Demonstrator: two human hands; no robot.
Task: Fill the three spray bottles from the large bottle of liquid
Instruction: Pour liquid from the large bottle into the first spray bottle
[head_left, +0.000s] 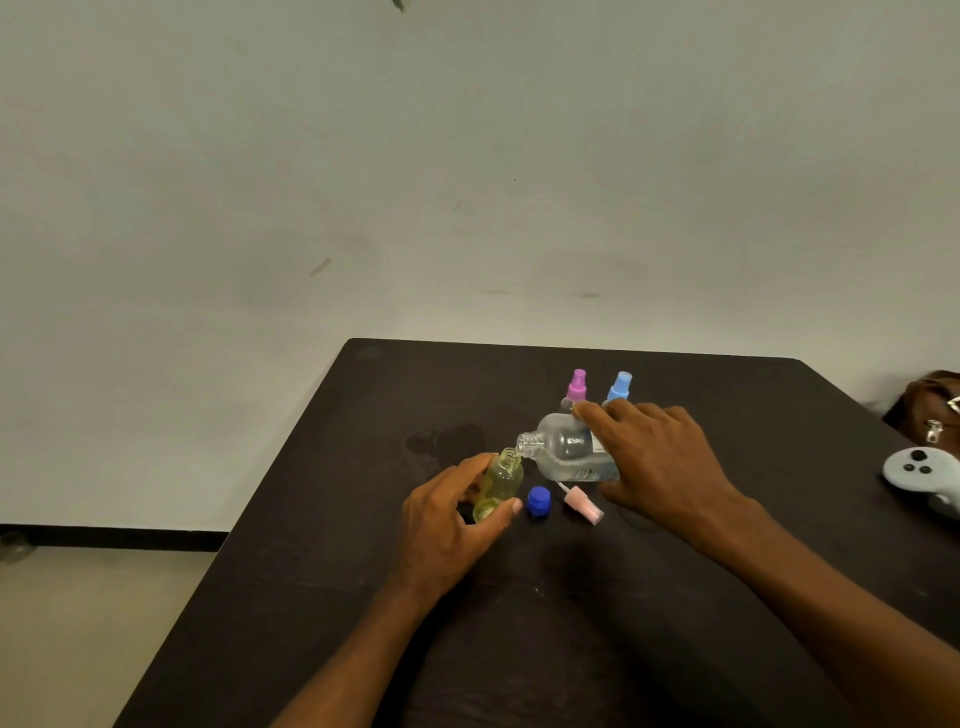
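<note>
The large bottle (569, 449) of clear liquid lies tipped almost on its side over the middle of the dark bench (322, 545). Its open neck points left and meets the open mouth of a small yellow-tinted spray bottle (501, 480). The liquid is pooled along its lower side. The right grip (660, 457) is wrapped over the large bottle's body from behind, fingers on top. The left grip (447, 525) is curled round the yellow bottle, thumb in front, holding it tilted toward the pour. Just in front of the two bottles a blue cap (538, 500) and a pale pink spray head (582, 503) lie on the bench. Behind the right grip stand a pink-topped spray bottle (576, 387) and a blue-topped spray bottle (619, 387), side by side. At the bench's far right edge are a white controller (919, 470) and a brown bag (930, 410).
</note>
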